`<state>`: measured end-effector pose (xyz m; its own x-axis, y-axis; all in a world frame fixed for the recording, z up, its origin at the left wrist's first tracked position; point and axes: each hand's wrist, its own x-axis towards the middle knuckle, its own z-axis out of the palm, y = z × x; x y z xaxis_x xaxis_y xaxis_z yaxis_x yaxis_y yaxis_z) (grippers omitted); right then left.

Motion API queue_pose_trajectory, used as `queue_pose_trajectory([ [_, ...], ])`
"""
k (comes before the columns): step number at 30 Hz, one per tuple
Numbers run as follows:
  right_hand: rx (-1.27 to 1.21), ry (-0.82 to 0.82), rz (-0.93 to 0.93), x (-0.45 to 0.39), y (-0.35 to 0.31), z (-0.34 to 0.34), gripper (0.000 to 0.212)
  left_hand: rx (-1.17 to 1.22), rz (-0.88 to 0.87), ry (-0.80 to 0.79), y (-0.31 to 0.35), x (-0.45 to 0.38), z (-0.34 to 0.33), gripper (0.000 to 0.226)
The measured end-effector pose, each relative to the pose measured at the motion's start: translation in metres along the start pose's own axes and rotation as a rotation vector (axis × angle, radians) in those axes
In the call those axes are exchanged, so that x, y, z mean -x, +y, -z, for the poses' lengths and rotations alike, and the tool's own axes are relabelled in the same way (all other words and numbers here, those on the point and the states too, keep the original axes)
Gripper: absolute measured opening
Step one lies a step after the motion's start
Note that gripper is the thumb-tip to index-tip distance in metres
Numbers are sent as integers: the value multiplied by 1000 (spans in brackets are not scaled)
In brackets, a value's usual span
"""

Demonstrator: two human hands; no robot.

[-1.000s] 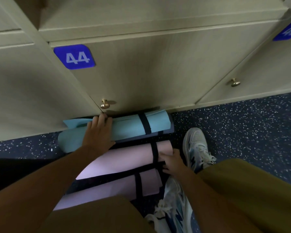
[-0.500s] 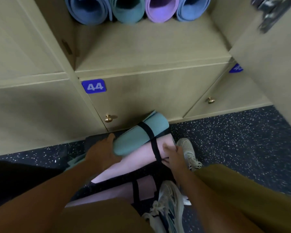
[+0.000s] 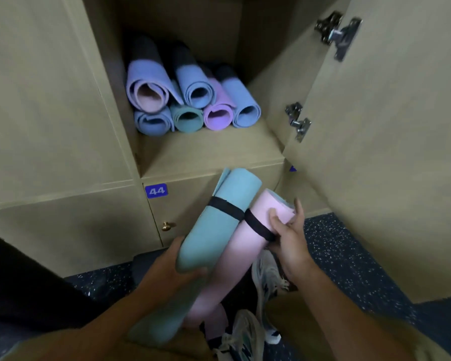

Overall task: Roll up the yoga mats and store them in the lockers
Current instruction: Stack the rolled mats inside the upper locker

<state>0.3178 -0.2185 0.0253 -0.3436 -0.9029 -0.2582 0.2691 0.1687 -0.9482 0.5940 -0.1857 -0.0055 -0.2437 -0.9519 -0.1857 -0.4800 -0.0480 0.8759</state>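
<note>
Since half a second ago both rolled mats have come up off the floor and now tilt toward the open locker, and the view has lifted so that the whole compartment above the door marked 44 shows. The left hand [image 3: 179, 267] grips the teal mat [image 3: 220, 220] from below near its middle, fingers curled round its underside and thumb on its left side. The right hand [image 3: 288, 234] holds the pink mat [image 3: 248, 246] near its upper end, thumb pressed on the top of the roll and fingers wrapped behind it, just beside a black strap [image 3: 259, 227] that circles the roll. A second black strap [image 3: 225, 208] circles the teal mat, and the two straps meet where the rolls touch side by side. Both mats point up and away, their far ends just below the front edge of the locker shelf [image 3: 211, 149], not yet inside.

At the back of that shelf lie six rolled mats [image 3: 193, 105], stacked in two rows with their ends facing out: blue, teal, purple and blue below, a lilac and a blue one above. The locker door [image 3: 391, 152] stands open on the right, with two metal hinges [image 3: 298, 121] on its inner face. Below the shelf, the number plate [image 3: 156, 191] reads 44 and a brass knob [image 3: 166, 225] sits on the shut door. A sneaker [image 3: 267, 277] rests on the dark speckled floor [image 3: 349, 256] under the mats.
</note>
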Motion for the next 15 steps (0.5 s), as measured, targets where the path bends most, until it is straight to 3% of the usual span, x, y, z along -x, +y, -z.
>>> queue_pose_trajectory([
  [1,-21,-3,11,4,-10,-3,89,52,3,3,10,4,4,84],
  [6,-97,36,30,13,-47,-16,60,233,28,-63,62,17,27,76],
  [11,-127,-113,-181,24,-60,-31,82,281,19,-62,102,27,37,54],
  [15,-173,-240,-257,24,-63,-27,81,315,68,-63,117,33,43,47],
])
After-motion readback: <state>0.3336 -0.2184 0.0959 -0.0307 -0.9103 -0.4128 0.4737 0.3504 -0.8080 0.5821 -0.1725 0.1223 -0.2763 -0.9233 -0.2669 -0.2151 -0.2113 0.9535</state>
